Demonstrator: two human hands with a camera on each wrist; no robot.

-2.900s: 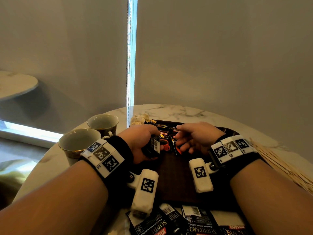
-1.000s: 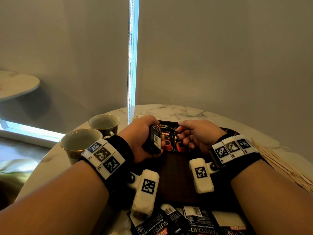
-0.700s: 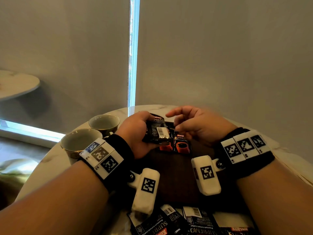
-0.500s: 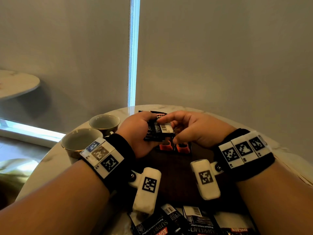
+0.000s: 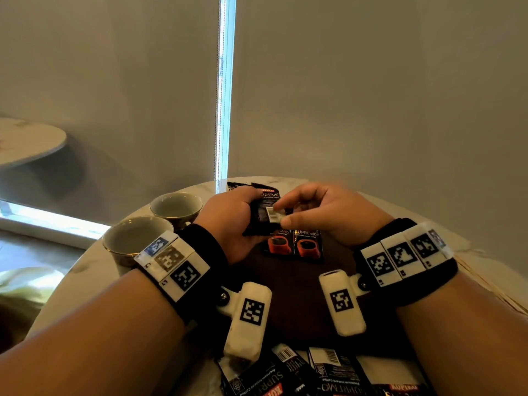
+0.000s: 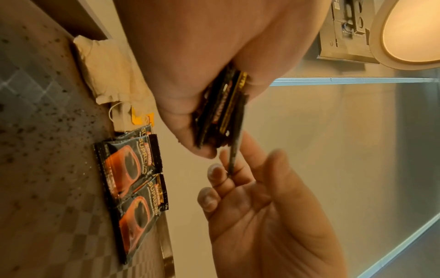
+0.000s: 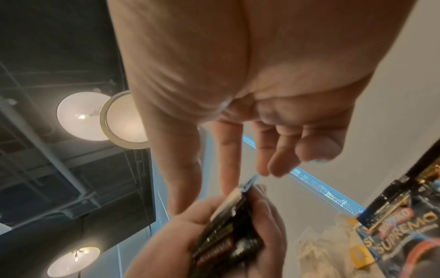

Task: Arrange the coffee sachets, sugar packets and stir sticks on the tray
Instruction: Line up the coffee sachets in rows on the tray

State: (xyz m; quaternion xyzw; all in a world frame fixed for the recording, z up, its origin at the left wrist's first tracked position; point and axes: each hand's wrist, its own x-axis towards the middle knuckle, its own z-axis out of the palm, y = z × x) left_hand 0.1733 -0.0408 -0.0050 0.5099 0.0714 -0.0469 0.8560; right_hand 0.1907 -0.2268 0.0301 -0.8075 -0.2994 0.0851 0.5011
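Note:
My left hand (image 5: 228, 221) grips a stack of black coffee sachets (image 5: 261, 212) a little above the far part of the dark tray (image 5: 291, 295). My right hand (image 5: 323, 212) meets it from the right and pinches the top sachet (image 6: 235, 150) of the stack between thumb and forefinger. Two sachets (image 5: 278, 244) (image 5: 307, 245) with orange cups printed on them lie side by side, face up, on the tray below the hands. In the left wrist view the stack (image 6: 223, 112) shows edge-on.
Several loose sachets (image 5: 314, 372) lie at the table's near edge, in front of the tray. Two empty cups (image 5: 134, 238) (image 5: 175, 205) stand to the left. Wooden stir sticks (image 5: 491, 290) lie at the right. Pale paper packets (image 6: 107, 75) sit at the tray's far left corner.
My right hand left the two sachets lying on the tray and rose to the stack. My left hand lifted the stack. The right fingers now pinch its top sachet.

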